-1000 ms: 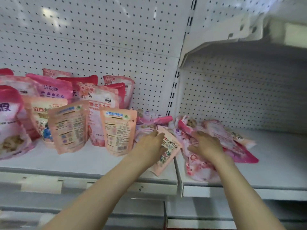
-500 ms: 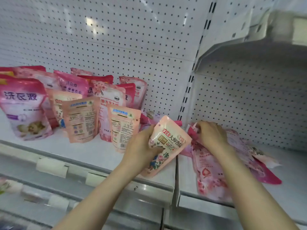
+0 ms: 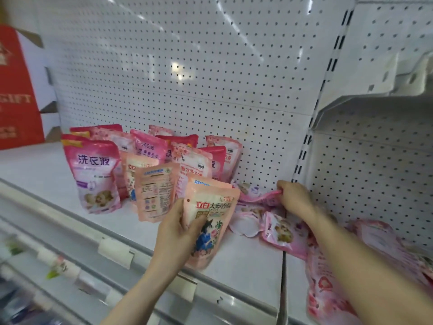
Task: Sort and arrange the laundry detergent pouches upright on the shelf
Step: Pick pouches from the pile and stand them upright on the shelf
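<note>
Laundry detergent pouch (image 3: 212, 221) in peach, printed 立白 in red, sits in the curled fingers (image 3: 181, 215) of the left hand (image 3: 175, 233). The thumb lies across its front. Its long axis is nearly upright, and its base is low by the front edge of the shelf (image 3: 42, 174); whether it touches cannot be told.

The likely slot lies up and to the left, just beside the standing peach pouch (image 3: 154, 191) that shows its back label, so the left hand looks the nearer one for setting it down.

The right hand (image 3: 296, 199) pinches the top edge of a pink pouch (image 3: 262, 198) that lies flat, long axis running left to right along the pegboard back (image 3: 210, 78). More fallen pouches (image 3: 328, 296) sprawl under and right of that forearm.

In the upright group, the large pink pouch (image 3: 95, 174) reads 洗衣液. A red carton (image 3: 16, 90) at far left shows GIFT.
</note>
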The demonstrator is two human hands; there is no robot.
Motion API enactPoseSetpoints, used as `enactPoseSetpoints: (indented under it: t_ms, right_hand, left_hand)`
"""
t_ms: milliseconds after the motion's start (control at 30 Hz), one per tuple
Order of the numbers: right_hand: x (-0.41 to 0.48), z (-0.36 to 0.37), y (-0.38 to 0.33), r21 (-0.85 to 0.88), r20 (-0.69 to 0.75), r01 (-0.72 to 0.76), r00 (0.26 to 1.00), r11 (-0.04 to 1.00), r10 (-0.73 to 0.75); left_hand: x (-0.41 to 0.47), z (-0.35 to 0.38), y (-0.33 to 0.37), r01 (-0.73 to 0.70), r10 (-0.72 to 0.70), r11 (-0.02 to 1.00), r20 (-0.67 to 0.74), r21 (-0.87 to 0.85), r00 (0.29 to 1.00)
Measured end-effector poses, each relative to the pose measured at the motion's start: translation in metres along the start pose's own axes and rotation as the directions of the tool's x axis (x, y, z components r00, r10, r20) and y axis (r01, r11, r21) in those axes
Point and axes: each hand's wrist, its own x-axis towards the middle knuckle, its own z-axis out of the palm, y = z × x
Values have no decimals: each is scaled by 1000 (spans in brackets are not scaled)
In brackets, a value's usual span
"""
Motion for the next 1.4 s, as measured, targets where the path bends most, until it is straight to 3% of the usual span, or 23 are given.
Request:
enactPoseSetpoints:
  t_ms: [133,233,400,567,867,1033,1167,1233,1300,1367,1400]
  right_hand:
    - [4,-30,-11,256,-308,34,950,966,48]
    - [9,-60,-26,253,-453,89,891,963,36]
    - [22,-81,-48,232,-458,133,889,964,-12]
    - [27,-84,-70,460,-420,358,894,812,-156]
    - [32,-67,-108,469,-310,478,876,742,-369]
    - [25,-62,-111,689,-245,411,907,596,-342]
    - [12,-59,-94,694,-299,355,933,627,-198]
    - [2,-49,-80,576,-171,187,980,796,-106]
    - [-12,-31,-71,339,123,52,988,939,-99]
    - [-30,-16,-73,187,418,51,900,981,-127]
    - [-38,-12,-75,143,490,66,862,988,-129]
  left_hand:
    - [8,3,0,4,-3,999,31,-36,1000]
    - [15,3,-1,8,-7,999,35,-53,999]
    - [21,-4,-10,35,-32,995,34,-96,999]
    - [28,-13,-20,49,-45,993,39,-111,998]
    - [36,-16,-33,52,-42,987,64,-150,997]
    - [41,-22,-36,69,-60,983,61,-171,996]
    - [43,-26,-36,64,-51,978,70,-196,996]
    - [43,-27,-37,53,-40,979,70,-196,997]
    - [44,-26,-36,47,-35,977,61,-206,998]
    - [45,-24,-33,32,-24,979,42,-200,999]
    - [46,-23,-32,21,-14,981,34,-195,999]
